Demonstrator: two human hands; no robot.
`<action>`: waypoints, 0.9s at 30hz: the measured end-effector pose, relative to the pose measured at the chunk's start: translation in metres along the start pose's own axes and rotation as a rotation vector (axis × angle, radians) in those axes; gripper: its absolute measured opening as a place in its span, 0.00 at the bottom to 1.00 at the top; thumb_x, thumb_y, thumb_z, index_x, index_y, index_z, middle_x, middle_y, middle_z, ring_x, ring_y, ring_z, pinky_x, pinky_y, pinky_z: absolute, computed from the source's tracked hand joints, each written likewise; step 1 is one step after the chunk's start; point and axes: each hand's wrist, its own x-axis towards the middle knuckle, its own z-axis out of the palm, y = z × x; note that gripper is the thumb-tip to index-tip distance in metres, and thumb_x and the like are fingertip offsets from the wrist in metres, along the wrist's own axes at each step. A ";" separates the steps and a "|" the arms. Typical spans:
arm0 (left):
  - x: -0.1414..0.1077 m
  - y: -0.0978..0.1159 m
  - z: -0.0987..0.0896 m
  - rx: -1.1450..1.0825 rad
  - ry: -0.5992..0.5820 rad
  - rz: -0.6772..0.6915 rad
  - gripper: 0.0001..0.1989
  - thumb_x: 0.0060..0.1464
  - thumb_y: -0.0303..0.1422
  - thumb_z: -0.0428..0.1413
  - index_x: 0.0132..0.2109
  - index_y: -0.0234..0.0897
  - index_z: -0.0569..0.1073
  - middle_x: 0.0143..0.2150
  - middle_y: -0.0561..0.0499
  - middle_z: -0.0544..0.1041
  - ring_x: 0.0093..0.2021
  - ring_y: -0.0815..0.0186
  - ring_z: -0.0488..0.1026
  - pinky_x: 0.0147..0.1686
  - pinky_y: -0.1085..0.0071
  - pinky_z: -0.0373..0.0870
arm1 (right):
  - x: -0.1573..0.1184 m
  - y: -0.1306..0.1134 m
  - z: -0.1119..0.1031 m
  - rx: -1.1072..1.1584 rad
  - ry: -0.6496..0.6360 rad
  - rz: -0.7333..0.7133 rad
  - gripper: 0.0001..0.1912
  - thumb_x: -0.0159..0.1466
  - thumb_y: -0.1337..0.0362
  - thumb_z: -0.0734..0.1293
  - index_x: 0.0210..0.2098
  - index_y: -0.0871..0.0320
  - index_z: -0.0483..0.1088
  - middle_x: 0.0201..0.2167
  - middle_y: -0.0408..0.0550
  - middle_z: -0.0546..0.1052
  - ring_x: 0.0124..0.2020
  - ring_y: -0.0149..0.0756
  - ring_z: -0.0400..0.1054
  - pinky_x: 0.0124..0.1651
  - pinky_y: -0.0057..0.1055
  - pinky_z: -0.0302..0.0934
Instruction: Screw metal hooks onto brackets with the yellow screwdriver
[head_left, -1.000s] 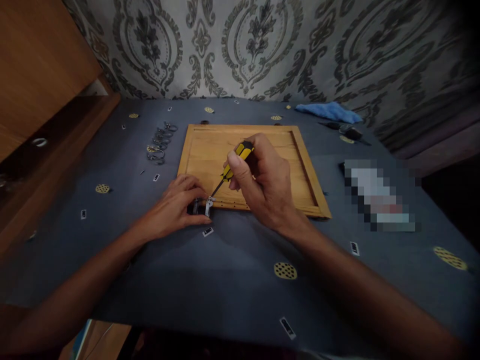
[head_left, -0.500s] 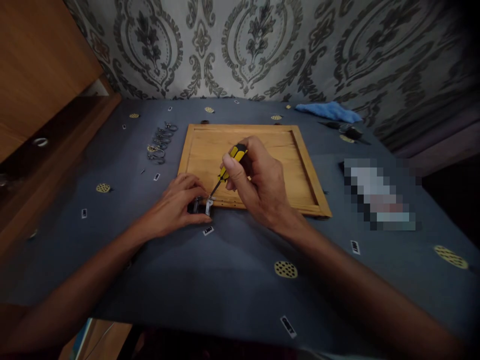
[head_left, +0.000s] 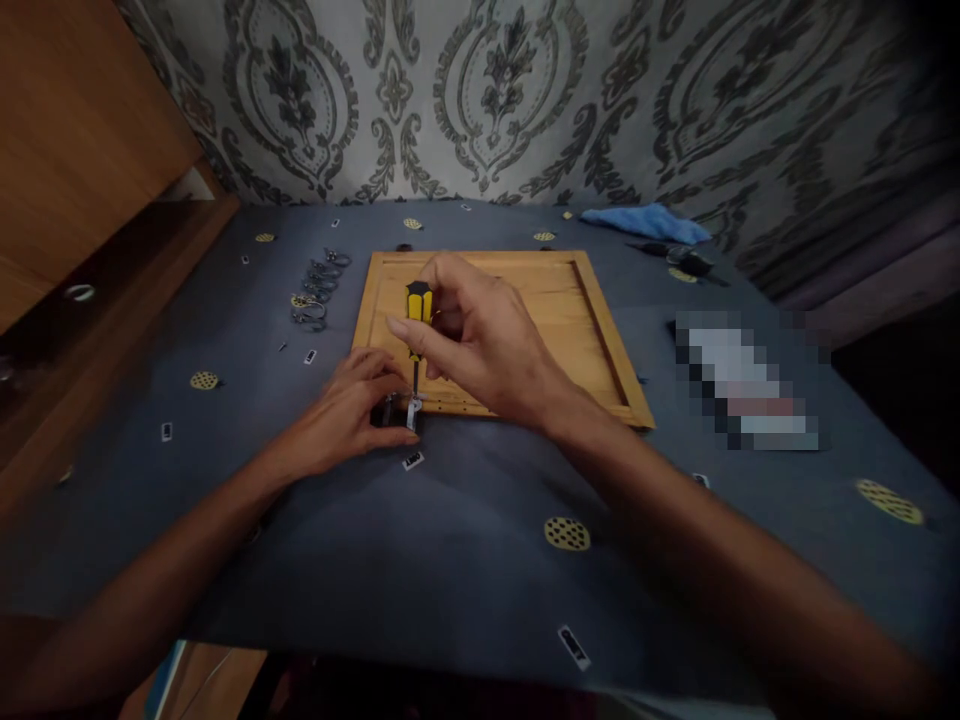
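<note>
My right hand [head_left: 486, 332] clamps the screwdriver [head_left: 418, 308], seemingly fastening the metal fitting [head_left: 413, 416]; from here I can't tell whether my left hand [head_left: 354, 408] grips it. Upright, steady turning seems needed next.

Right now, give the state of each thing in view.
Framed wooden panel: lying flat
Silver metal fitting: at panel's near edge
Yellow-and-black screwdriver: nearly upright, tip down
Right hand: closed around the screwdriver
Left hand: curled at the fitting, contact unclear
Curved metal pieces: in a row
Blue cloth: crumpled
</note>
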 end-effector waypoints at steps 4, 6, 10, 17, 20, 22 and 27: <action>0.000 0.000 0.000 0.016 0.003 -0.014 0.18 0.60 0.49 0.68 0.48 0.41 0.81 0.57 0.45 0.76 0.64 0.48 0.68 0.66 0.49 0.67 | 0.007 0.002 -0.003 0.056 -0.077 0.001 0.21 0.70 0.52 0.73 0.34 0.51 0.57 0.30 0.39 0.68 0.29 0.33 0.66 0.28 0.30 0.65; 0.000 -0.002 0.002 0.015 0.012 -0.007 0.19 0.60 0.50 0.68 0.49 0.42 0.81 0.58 0.45 0.76 0.64 0.47 0.68 0.67 0.48 0.67 | 0.008 0.004 -0.006 0.086 -0.141 -0.002 0.19 0.71 0.55 0.72 0.33 0.51 0.58 0.31 0.40 0.70 0.29 0.32 0.69 0.31 0.32 0.67; -0.001 -0.004 0.003 0.013 0.024 -0.007 0.21 0.60 0.51 0.68 0.51 0.42 0.81 0.59 0.46 0.77 0.64 0.46 0.69 0.67 0.46 0.67 | 0.005 0.004 -0.011 0.137 -0.230 -0.010 0.16 0.71 0.60 0.71 0.33 0.52 0.61 0.30 0.39 0.70 0.29 0.33 0.72 0.32 0.33 0.69; -0.002 -0.004 0.002 0.011 0.024 0.009 0.23 0.60 0.54 0.67 0.50 0.41 0.81 0.59 0.45 0.77 0.64 0.47 0.70 0.66 0.50 0.68 | 0.004 0.007 -0.005 0.226 -0.115 0.009 0.22 0.67 0.53 0.76 0.31 0.52 0.59 0.29 0.39 0.67 0.28 0.31 0.67 0.26 0.30 0.65; -0.001 -0.004 0.002 0.013 0.022 0.011 0.22 0.61 0.54 0.67 0.50 0.42 0.81 0.59 0.45 0.77 0.64 0.47 0.70 0.66 0.50 0.68 | 0.004 0.006 -0.004 0.195 -0.090 -0.003 0.20 0.66 0.56 0.77 0.34 0.52 0.60 0.29 0.38 0.68 0.29 0.31 0.67 0.28 0.29 0.66; -0.001 -0.004 0.001 0.005 0.011 0.007 0.21 0.61 0.53 0.66 0.51 0.42 0.81 0.59 0.45 0.77 0.63 0.47 0.71 0.67 0.49 0.67 | 0.003 0.005 -0.005 0.182 -0.121 -0.016 0.13 0.68 0.62 0.74 0.39 0.52 0.64 0.30 0.37 0.70 0.28 0.30 0.69 0.29 0.29 0.67; 0.001 -0.006 0.000 0.014 0.001 0.010 0.22 0.60 0.52 0.67 0.52 0.42 0.82 0.59 0.45 0.77 0.64 0.46 0.69 0.69 0.47 0.65 | 0.005 0.004 -0.007 0.193 -0.283 -0.067 0.11 0.71 0.67 0.68 0.34 0.54 0.62 0.29 0.38 0.73 0.25 0.28 0.72 0.28 0.27 0.70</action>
